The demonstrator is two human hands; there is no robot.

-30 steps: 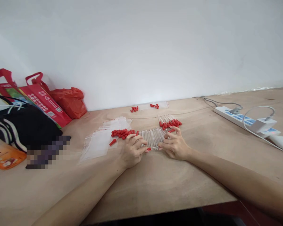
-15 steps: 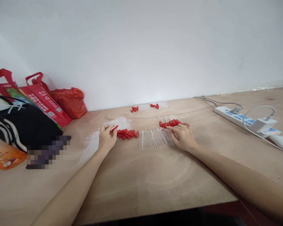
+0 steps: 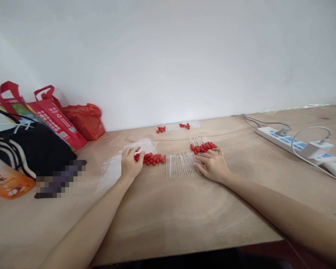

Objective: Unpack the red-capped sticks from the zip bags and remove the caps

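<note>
My left hand [image 3: 131, 163] lies at the left end of a pile of small red caps [image 3: 154, 159], its fingers pinched together on one red cap. My right hand [image 3: 214, 166] rests at the right end of a flat row of clear thin tubes [image 3: 180, 165], fingers curled on a tube there. Just beyond the right hand lies a bunch of tubes fitted with red caps [image 3: 203, 146]. Under and beside the left hand lie clear plastic bags [image 3: 114, 171].
Red shopping bags [image 3: 57, 119], a black striped bag [image 3: 25, 149] and an orange packet [image 3: 7, 183] crowd the left. A white power strip [image 3: 295, 143] with cables lies at the right. Two small capped groups [image 3: 160, 129] sit by the wall. The wooden table's [image 3: 184, 220] front edge is close.
My hands were together over the tubes a second ago. The left hand moved left to the red caps, lifted one, then dropped back to the pile; the right shifted to the row's right end.
</note>
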